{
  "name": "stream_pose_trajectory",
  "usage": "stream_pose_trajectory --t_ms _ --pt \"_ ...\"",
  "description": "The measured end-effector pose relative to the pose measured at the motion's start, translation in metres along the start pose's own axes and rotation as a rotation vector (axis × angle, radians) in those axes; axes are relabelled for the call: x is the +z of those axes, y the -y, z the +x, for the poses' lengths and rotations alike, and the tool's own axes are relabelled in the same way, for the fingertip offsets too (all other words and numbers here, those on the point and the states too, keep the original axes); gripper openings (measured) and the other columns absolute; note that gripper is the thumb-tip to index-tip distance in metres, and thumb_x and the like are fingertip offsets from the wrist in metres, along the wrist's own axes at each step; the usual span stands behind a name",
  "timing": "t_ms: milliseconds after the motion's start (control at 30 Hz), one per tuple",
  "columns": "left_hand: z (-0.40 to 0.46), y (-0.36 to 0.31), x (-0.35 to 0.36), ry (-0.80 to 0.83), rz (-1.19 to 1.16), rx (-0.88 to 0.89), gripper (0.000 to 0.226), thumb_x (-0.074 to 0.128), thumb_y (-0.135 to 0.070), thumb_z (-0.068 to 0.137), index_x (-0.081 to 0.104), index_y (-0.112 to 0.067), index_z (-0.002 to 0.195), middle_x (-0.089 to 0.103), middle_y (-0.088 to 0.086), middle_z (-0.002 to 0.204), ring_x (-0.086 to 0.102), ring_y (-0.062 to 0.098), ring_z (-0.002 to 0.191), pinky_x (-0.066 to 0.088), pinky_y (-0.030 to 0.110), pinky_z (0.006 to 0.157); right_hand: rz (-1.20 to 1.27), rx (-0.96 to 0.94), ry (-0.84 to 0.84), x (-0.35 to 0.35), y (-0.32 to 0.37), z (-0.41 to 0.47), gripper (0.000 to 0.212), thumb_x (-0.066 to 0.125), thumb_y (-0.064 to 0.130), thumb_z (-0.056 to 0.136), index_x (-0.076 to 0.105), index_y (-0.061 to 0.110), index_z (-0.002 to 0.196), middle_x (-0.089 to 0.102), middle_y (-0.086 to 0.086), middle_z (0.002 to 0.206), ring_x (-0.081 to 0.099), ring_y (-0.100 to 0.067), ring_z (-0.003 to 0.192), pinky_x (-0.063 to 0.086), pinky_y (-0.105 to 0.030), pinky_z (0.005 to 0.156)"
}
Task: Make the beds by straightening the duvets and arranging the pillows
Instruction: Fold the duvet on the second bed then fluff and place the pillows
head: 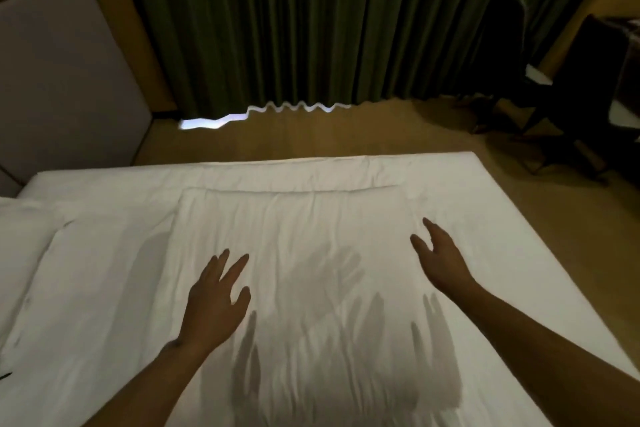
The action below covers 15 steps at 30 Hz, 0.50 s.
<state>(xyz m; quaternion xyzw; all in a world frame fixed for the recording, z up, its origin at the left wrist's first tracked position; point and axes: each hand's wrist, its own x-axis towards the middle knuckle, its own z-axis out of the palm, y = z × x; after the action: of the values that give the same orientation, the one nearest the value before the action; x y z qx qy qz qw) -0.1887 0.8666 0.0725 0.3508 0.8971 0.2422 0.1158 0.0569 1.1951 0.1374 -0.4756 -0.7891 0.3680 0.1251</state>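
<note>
White duvet [311,218] lies spread flat across the bed [519,218], lightly creased, as a person's left hand [216,302] and right hand [441,256] hover apart above it, fingers straight and holding nothing, before green curtains [311,28].

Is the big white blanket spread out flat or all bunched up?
Spread out. The duvet lies flat across the bed, showing only small wrinkles; both open hands hover above it.
</note>
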Motion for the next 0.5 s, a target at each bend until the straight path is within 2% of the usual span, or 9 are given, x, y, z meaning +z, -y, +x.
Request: stream_pose_trajectory --t_ms 67,200,333,400,500 --pt "0.014 -0.01 -0.003 0.029 0.019 0.032 0.07 0.029 -0.062 0.087 0.031 -0.04 0.153 0.017 -0.003 0.165 0.016 0.022 0.153 0.028 0.046 0.116 0.014 0.007 0.003 -0.003 0.011 0.008 0.06 0.05 0.04 0.1 0.033 0.018 0.153 0.034 -0.009 0.158 0.033 -0.024 0.144 0.029 -0.044 0.118" --pt "0.041 -0.033 -0.012 0.044 0.057 0.052 0.069 0.032 -0.058 0.087 0.03 -0.04 0.154 0.019 -0.002 0.165 0.016 0.022 0.153 0.028 0.044 0.115 -0.019 -0.015 0.028 -0.002 0.032 0.018 0.059 0.05 0.038 0.101 0.031 0.019 0.153 0.035 -0.006 0.157 0.037 -0.023 0.142 0.031 -0.04 0.116" --pt "0.056 -0.038 -0.003 0.059 0.12 0.068 0.079 0.015 -0.066 0.08 0.027 -0.041 0.154 0.02 0.001 0.165 0.017 0.024 0.153 0.026 0.043 0.117 -0.104 -0.083 0.074 0.025 0.032 0.029 0.058 0.048 0.036 0.101 0.029 0.023 0.154 0.031 -0.003 0.16 0.025 -0.019 0.148 0.023 -0.035 0.118" --pt "0.057 -0.032 0.01 0.076 0.149 0.043 0.078 0.012 -0.066 0.081 0.024 -0.043 0.154 0.017 0.0 0.166 0.013 0.024 0.153 0.02 0.048 0.119 -0.191 -0.105 0.081 0.046 0.025 0.034 0.058 0.047 0.039 0.1 0.028 0.029 0.154 0.025 -0.004 0.162 0.02 -0.024 0.149 0.023 -0.042 0.118" --pt "0.06 -0.01 0.034 0.157 0.227 -0.068 0.063 0.015 -0.067 0.092 0.011 -0.052 0.154 0.004 -0.006 0.168 -0.002 0.026 0.154 0.009 0.06 0.12 -0.388 -0.098 0.145 0.082 0.012 0.043 0.067 0.048 0.055 0.096 0.018 0.041 0.155 0.006 0.0 0.166 0.006 -0.028 0.151 0.025 -0.063 0.113"
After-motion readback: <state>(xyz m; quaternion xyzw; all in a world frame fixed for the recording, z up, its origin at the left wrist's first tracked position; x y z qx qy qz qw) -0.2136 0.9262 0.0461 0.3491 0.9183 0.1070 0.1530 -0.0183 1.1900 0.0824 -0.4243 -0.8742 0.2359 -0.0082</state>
